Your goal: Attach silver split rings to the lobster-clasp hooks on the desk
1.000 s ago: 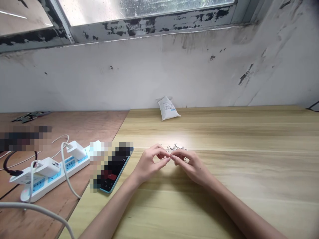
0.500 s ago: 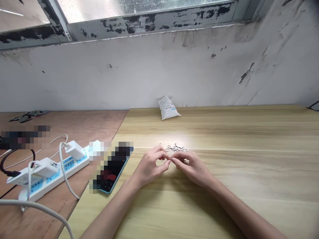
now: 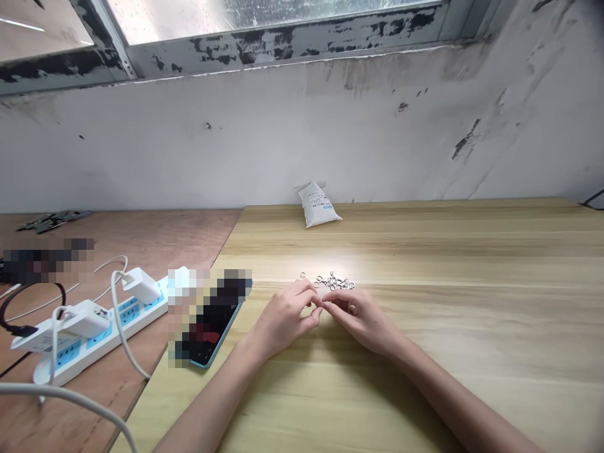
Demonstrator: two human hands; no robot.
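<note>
A small heap of silvery metal rings (image 3: 334, 282) lies on the light wooden tabletop (image 3: 425, 327), with one loose ring (image 3: 302, 275) a little to its left. Just below the heap, my left hand (image 3: 285, 319) and my right hand (image 3: 361, 319) meet at the fingertips. Both pinch something tiny at the meeting point, apparently a small metal ring (image 3: 323, 302) that my fingers mostly hide.
A phone (image 3: 212, 333), partly blurred, lies left of my hands at the table's edge. Beyond it, a white power strip (image 3: 89, 333) with plugged-in chargers and cables sits on a lower plywood surface (image 3: 141, 242). A white sachet (image 3: 318, 204) stands against the wall.
My hands have drawn slightly down and away from the heap, leaving more of it in view. The fingertips stay together, and the camera view has shifted slightly.
</note>
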